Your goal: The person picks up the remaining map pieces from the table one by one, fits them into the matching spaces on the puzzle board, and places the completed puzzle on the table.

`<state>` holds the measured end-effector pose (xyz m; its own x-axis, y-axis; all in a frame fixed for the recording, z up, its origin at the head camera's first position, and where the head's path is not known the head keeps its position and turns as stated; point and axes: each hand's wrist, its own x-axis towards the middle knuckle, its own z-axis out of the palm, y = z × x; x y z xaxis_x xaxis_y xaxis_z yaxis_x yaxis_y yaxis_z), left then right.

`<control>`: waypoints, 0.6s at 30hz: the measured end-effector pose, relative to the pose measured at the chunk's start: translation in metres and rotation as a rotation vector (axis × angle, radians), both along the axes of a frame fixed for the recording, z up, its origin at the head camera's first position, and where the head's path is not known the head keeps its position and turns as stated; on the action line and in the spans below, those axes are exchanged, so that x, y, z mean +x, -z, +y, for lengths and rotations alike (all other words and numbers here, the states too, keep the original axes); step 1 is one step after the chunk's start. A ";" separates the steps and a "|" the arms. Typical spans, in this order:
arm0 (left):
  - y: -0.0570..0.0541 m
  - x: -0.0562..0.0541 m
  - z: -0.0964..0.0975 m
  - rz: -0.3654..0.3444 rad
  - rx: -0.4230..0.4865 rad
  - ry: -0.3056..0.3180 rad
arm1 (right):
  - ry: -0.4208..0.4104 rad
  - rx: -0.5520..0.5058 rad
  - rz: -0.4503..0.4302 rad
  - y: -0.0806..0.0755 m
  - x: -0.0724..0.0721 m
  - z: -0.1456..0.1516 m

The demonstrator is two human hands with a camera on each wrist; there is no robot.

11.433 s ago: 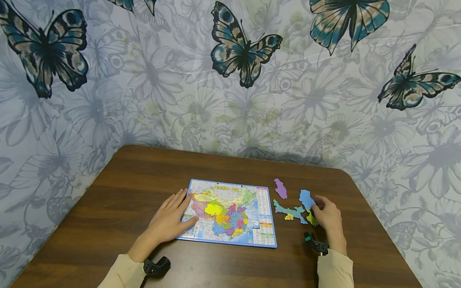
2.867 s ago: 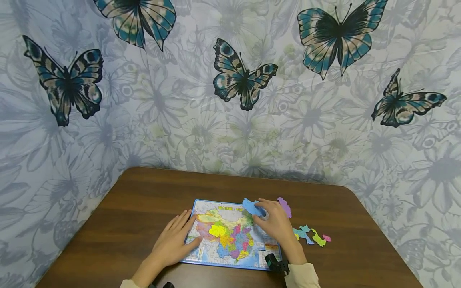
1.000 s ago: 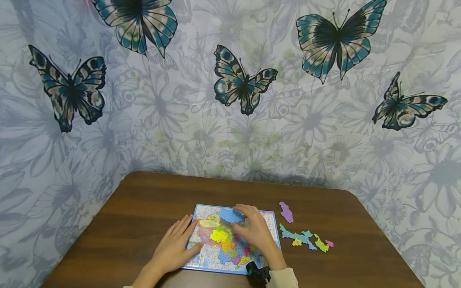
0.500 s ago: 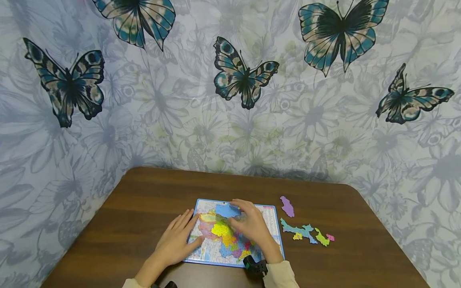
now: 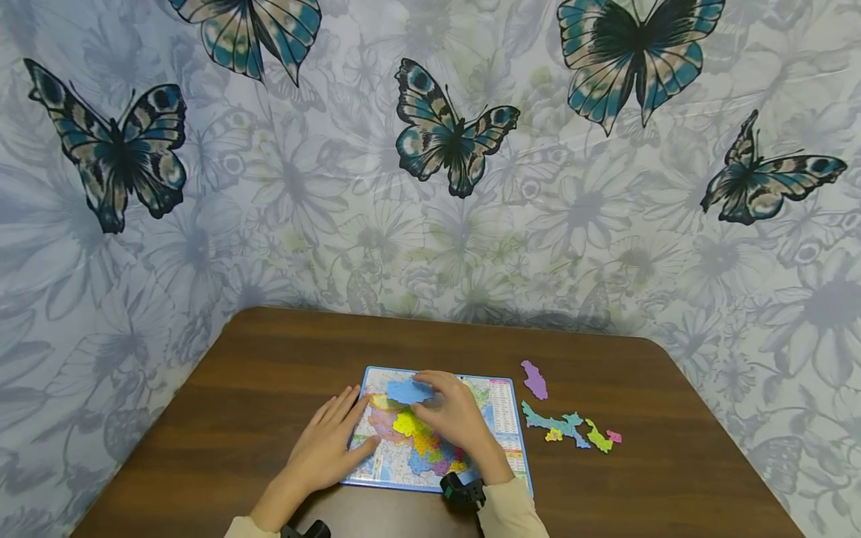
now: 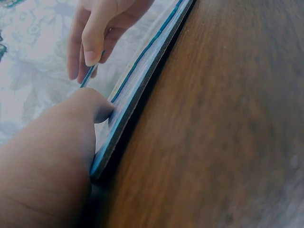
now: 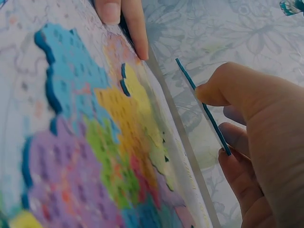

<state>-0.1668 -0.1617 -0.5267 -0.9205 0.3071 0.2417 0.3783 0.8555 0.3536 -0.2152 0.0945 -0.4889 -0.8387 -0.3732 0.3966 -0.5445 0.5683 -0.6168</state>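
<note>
While the left hand rests on the board at its left edge, the right hand pinches the blue piece above it, long axis reaching leftward from the grip.

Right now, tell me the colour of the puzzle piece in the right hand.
The puzzle piece is light blue; it shows best in the head view.

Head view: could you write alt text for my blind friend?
A person's right hand pinches a blue puzzle piece over a colorful map board, while the left hand rests on the board's left edge. Loose pieces lie to the right on a brown table, before a butterfly-patterned backdrop.
</note>
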 end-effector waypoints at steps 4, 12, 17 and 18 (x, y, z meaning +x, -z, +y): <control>0.000 -0.001 0.000 -0.008 -0.003 -0.004 | -0.003 0.009 -0.008 0.000 0.000 -0.005; -0.001 0.000 0.000 -0.015 0.006 0.001 | -0.037 0.014 0.000 0.003 0.001 -0.014; -0.001 0.000 0.000 -0.009 0.003 0.001 | -0.049 0.037 0.002 0.008 0.001 -0.019; -0.001 0.000 0.000 -0.012 0.003 0.001 | -0.051 0.041 0.002 0.009 0.001 -0.019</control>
